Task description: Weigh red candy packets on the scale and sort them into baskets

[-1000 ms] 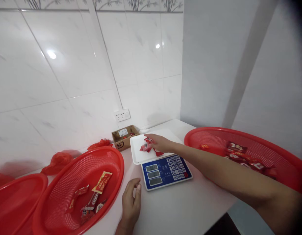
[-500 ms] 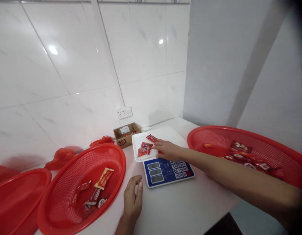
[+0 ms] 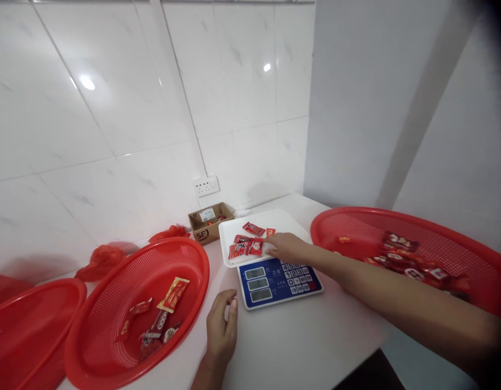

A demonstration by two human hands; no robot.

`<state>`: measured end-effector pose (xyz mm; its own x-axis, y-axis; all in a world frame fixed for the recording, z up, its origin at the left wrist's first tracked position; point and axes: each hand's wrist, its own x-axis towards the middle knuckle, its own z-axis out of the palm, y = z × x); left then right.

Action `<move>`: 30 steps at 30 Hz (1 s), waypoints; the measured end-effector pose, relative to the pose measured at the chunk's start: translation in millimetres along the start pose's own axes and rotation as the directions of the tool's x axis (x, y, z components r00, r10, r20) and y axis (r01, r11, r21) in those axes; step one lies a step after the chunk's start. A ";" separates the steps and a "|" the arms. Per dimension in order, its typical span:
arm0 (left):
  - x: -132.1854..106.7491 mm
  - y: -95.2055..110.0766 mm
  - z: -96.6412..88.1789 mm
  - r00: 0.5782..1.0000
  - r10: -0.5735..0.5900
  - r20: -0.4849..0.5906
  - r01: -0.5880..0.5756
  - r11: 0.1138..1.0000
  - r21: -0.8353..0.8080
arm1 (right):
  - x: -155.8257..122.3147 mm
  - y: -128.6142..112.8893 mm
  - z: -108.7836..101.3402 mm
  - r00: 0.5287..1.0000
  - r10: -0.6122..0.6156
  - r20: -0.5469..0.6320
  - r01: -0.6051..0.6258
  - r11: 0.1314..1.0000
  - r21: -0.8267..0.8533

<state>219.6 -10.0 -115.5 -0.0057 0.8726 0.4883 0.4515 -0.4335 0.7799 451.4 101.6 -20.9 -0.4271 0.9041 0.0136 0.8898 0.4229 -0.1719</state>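
My right hand [image 3: 289,248] is over the white weighing tray [image 3: 293,222] of a digital scale [image 3: 281,284], fingers bent downward and thumb apart, with no packet visible in its grasp. Beside its fingertips lie small red snack packets: one [image 3: 256,247] just to their left, one [image 3: 253,228] farther back and an orange-red one [image 3: 270,232] partly behind the fingers. More red packets [image 3: 237,249] overlap at the tray's left. My left hand [image 3: 222,327] rests on the table in front of the scale, fingers loosely curled, thumb apart, holding nothing.
A red plastic basket [image 3: 83,325] with several wrapped snacks stands left, another red basket [image 3: 31,303] beyond it. On the right is a large red basket [image 3: 356,214] of packets. Behind the scale sits a cardboard box [image 3: 207,233]. Red plastic bags [image 3: 102,261] lie along the wall.
My right hand has shifted slightly right on the tray. A red packet and an orange-red one now show by its fingers. My left hand stays in place.
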 end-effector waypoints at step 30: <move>31.6 47.3 8.7 0.982 -0.176 -0.069 0.158 0.964 -0.213 | -157.1 -18.6 118.4 0.951 0.287 -0.113 -0.101 0.636 0.765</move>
<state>248.5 -1.0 -66.6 -0.1464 0.9177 0.3693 0.2442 -0.3282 0.9125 482.9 -55.6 -136.4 -0.1325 0.9883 0.0753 0.4859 0.1309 -0.8641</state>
